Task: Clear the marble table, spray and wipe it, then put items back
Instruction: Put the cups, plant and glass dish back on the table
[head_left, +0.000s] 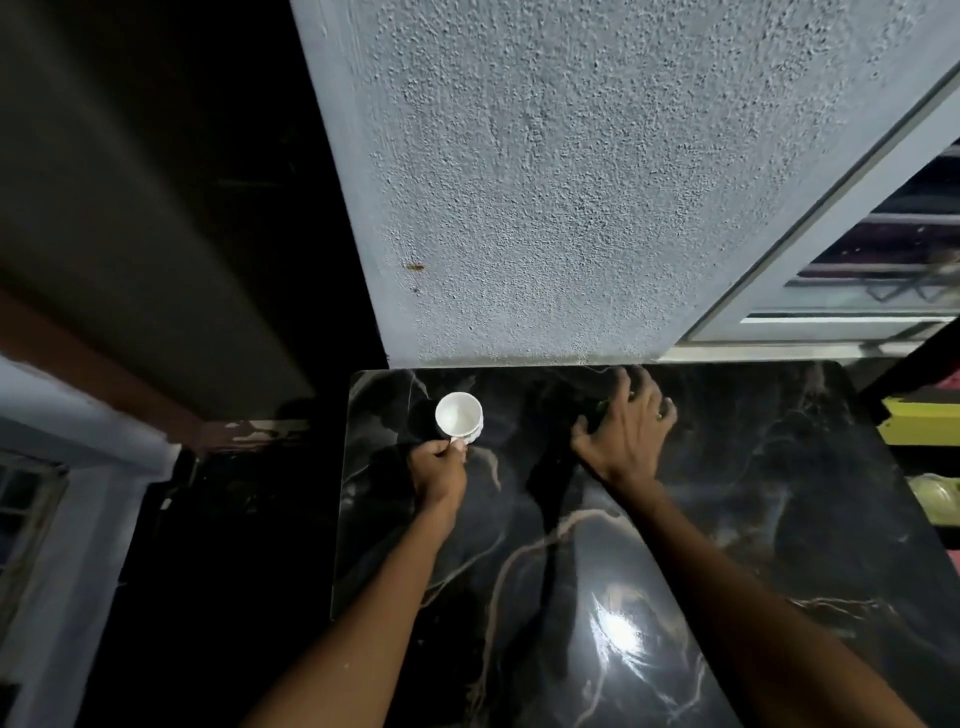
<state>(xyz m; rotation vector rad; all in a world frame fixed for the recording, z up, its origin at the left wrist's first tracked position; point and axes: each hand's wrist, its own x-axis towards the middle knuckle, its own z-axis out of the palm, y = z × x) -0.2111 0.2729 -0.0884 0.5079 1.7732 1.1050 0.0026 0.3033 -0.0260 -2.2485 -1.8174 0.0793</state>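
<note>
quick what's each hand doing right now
Left hand: closed on the handle of the white mug.
Right hand: fingers spread over something dark on the marble table; what it is cannot be told.

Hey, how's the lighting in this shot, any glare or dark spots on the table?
Head view: a bright glare patch sits on the near part of the glossy marble table; the room left of it is almost black; the dark thing under the right hand is too dim to identify; the white cup held by the left hand shows clearly.
</note>
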